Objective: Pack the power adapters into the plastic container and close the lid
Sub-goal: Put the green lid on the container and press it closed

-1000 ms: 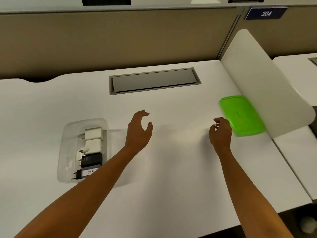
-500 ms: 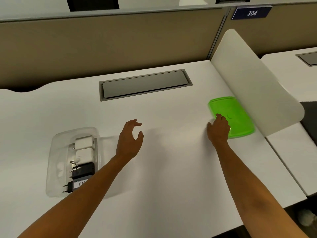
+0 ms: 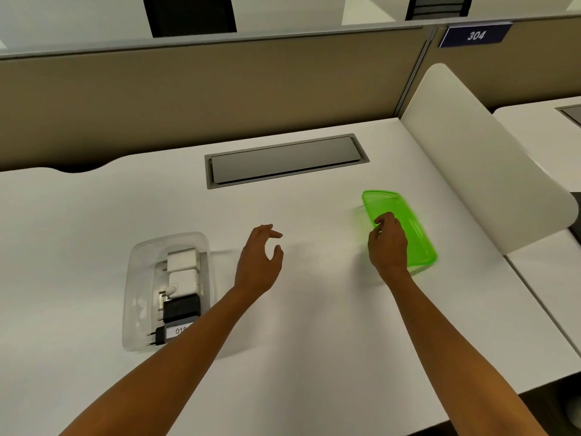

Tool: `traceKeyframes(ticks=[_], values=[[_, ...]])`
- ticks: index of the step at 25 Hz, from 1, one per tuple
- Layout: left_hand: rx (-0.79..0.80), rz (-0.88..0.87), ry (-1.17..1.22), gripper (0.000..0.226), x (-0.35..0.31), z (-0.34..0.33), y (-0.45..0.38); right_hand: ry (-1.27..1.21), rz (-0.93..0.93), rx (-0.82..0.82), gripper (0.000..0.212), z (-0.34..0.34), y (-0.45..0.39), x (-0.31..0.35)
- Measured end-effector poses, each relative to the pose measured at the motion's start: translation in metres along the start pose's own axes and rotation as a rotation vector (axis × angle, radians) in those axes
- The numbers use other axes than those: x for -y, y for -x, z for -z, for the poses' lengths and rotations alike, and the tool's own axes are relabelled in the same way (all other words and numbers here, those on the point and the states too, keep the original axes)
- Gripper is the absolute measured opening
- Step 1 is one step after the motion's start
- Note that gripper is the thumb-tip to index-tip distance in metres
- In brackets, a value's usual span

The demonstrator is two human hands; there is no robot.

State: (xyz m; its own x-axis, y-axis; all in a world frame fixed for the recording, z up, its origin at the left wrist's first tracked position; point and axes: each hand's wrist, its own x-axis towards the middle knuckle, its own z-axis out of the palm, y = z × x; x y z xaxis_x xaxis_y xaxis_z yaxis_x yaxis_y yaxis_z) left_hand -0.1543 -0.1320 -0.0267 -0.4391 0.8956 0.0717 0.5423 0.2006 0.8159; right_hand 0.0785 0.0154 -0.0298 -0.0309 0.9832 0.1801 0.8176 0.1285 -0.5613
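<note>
A clear plastic container (image 3: pixel 138 278) sits on the white desk at the left, uncovered. Inside it lie several power adapters in a row: two white ones (image 3: pixel 183 260) at the far end and two black ones (image 3: pixel 181 308) nearer me, one with a white label. The green lid (image 3: pixel 405 215) is at the right, blurred and tilted up off the desk. My right hand (image 3: pixel 388 247) grips its near left edge. My left hand (image 3: pixel 261 262) hovers over the desk just right of the container, fingers spread and holding nothing.
A grey cable hatch (image 3: pixel 283 160) is set into the desk at the back. A curved white divider panel (image 3: pixel 487 158) stands just right of the lid. A beige partition wall runs along the far edge. Another desk lies beyond the divider.
My right hand reached onto the green lid, gripped its edge and tilted it up and to the left. My left hand stayed hovering beside the container.
</note>
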Motion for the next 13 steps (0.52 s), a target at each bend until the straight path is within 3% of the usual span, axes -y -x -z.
traceKeyframes(ticks=[3,7,13], values=[[0.027,-0.007,0.041,0.024,0.000,0.008,0.004,-0.163,-0.002,0.001,0.021,0.011,0.005,0.041],[0.049,-0.016,0.115,0.025,0.000,0.029,0.007,-0.448,-0.076,0.152,0.017,0.024,0.008,0.092],[-0.060,0.110,0.347,0.041,0.001,0.071,0.022,-1.143,-0.263,0.418,0.016,0.030,0.027,0.160]])
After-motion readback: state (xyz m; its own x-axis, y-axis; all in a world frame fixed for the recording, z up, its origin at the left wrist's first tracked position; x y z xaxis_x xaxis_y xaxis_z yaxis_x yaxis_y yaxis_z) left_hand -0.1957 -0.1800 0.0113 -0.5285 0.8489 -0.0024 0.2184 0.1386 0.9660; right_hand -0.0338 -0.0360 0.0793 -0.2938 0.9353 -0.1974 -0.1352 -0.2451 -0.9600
